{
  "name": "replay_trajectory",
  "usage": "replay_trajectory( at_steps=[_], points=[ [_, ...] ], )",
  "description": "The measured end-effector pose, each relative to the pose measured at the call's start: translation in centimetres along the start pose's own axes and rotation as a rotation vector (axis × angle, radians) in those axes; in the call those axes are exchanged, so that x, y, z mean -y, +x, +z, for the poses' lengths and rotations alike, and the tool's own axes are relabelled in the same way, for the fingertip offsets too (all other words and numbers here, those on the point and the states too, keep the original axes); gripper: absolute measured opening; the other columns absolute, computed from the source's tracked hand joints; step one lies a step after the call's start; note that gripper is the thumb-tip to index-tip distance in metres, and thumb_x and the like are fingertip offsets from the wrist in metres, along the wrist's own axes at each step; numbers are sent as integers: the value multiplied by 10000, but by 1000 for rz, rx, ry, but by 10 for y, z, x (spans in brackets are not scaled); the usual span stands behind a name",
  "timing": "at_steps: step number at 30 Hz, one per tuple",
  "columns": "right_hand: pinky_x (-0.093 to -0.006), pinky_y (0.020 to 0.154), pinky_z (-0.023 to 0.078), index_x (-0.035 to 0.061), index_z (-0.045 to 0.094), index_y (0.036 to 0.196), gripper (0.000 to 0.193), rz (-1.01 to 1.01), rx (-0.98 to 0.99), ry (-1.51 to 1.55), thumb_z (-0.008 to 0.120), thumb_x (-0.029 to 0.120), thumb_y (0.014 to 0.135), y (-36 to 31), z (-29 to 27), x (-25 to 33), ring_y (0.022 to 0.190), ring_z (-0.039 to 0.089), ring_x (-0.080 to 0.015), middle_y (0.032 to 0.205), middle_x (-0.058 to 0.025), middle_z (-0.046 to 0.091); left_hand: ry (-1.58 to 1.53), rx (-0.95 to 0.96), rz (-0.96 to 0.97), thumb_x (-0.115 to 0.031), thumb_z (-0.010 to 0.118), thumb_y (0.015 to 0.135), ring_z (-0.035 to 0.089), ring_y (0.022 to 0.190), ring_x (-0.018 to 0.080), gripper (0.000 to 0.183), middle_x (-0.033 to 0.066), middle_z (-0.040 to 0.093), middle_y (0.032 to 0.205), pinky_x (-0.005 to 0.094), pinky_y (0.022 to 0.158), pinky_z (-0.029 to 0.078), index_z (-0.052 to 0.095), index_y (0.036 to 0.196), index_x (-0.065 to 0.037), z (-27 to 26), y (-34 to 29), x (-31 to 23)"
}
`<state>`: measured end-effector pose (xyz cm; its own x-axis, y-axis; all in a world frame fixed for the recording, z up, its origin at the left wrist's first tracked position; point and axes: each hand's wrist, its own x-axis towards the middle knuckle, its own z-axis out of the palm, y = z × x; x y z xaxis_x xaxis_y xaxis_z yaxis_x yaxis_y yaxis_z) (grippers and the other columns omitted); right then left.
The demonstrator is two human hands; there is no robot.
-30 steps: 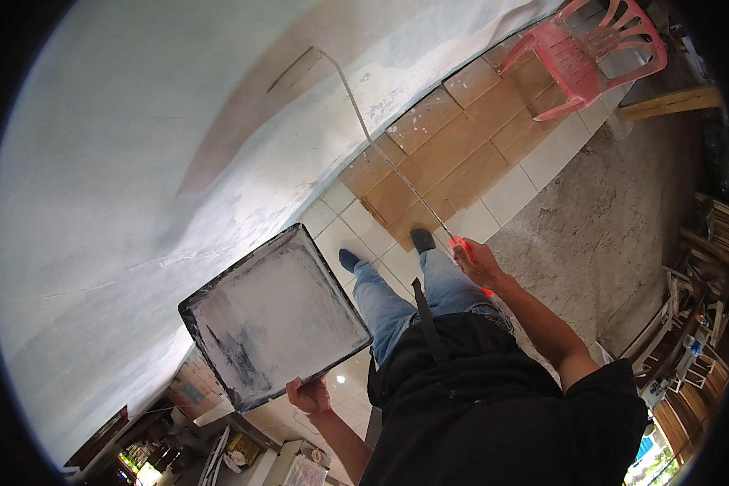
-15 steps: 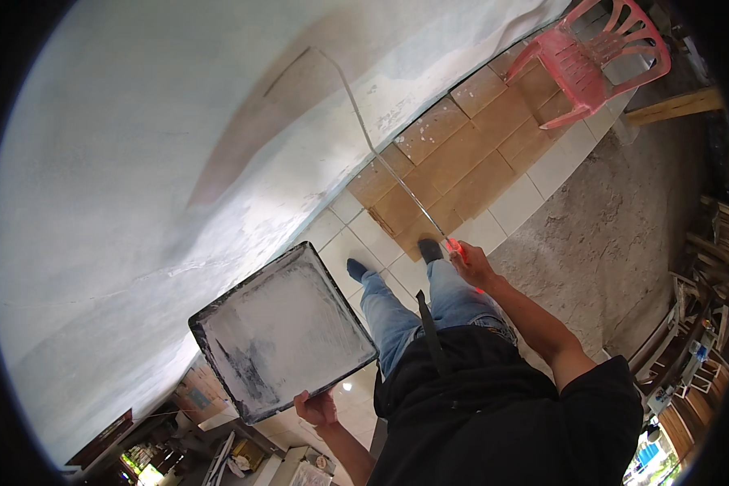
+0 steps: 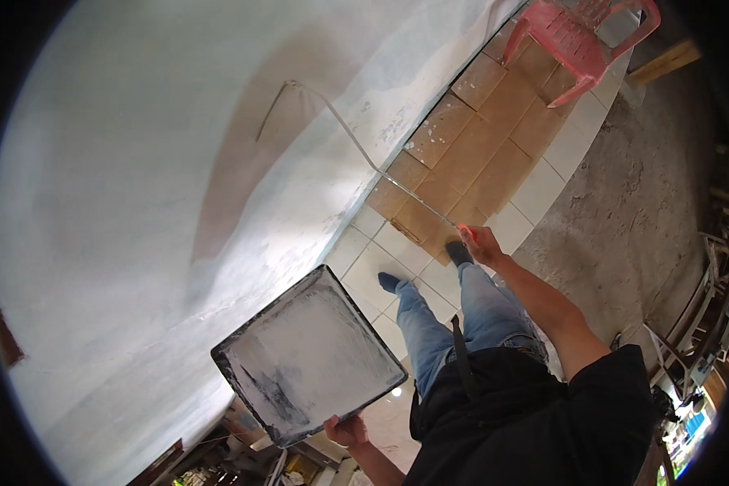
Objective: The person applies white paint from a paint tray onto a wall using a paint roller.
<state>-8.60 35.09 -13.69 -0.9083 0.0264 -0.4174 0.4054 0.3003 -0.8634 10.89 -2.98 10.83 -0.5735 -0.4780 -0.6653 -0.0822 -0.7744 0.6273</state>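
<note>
My left hand (image 3: 347, 431) grips the near edge of a square black paint tray (image 3: 277, 398), its floor coated in white paint with a dark streak. My right hand (image 3: 483, 247) is closed around the orange-red handle of a paint roller (image 3: 421, 200). The roller's long thin metal rod reaches up and left, then bends at its far end against the pale wall (image 3: 121, 202). Its roller head barely stands out from the wall, so I cannot tell whether it touches. The tray hangs beside the wall, left of my legs.
Brown cardboard sheets (image 3: 478, 166), spattered with white, lie along the wall's foot over white tiles (image 3: 397, 243). A red plastic chair (image 3: 563, 53) stands at the far right. Rough grey concrete (image 3: 599, 235) lies on the right, with a wooden beam (image 3: 664, 65) near the chair.
The view has shifted, so tray, legs and right hand sit farther right in it. The roller's far end lies a little lower on the wall picture. Both hands keep their holds.
</note>
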Motion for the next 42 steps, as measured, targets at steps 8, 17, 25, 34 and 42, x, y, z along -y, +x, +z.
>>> replay_trajectory(
  at_steps=[8, 17, 25, 34, 42],
  points=[
    [-318, 531, 379, 13, 544, 749, 444, -87, 60, 78, 459, 416, 913, 33, 11, 60, 550, 412, -130, 558, -80, 448, 26, 118, -44, -98, 581, 676, 507, 1075, 304, 665, 119, 508, 1217, 489, 829, 468, 388, 1311, -73, -6, -2, -10],
    [-313, 529, 375, 8, 561, 735, 465, -3, 17, -3, 468, 432, 902, 10, 15, -13, 547, 423, -124, 548, -76, 470, 19, 59, 5, -96, 573, 678, 500, 1064, 300, 661, 115, 494, 1222, 473, 786, 482, 386, 1312, -88, 4, -4, -2],
    [-311, 510, 372, -6, 575, 769, 424, -48, 30, 131, 480, 385, 905, 4, 36, 38, 543, 433, -105, 542, -104, 451, -8, 6, 2, -88, 574, 674, 494, 1076, 297, 657, 106, 490, 1232, 473, 782, 479, 395, 1306, -93, 11, -7, -1],
    [-308, 522, 380, -3, 539, 714, 465, 116, 62, 84, 446, 406, 914, 2, 20, -8, 545, 443, -110, 546, -84, 466, 13, 28, -7, -109, 579, 677, 507, 1075, 295, 649, 107, 505, 1221, 482, 779, 483, 405, 1302, -93, 2, -6, 1],
    [-306, 511, 369, -4, 529, 709, 451, 43, 1, 125, 455, 390, 915, -11, 32, 42, 532, 430, -119, 529, -70, 428, 15, 21, -60, -105, 568, 672, 493, 1102, 296, 650, 114, 507, 1220, 504, 851, 457, 407, 1301, -85, -3, -10, -8]
  ],
)
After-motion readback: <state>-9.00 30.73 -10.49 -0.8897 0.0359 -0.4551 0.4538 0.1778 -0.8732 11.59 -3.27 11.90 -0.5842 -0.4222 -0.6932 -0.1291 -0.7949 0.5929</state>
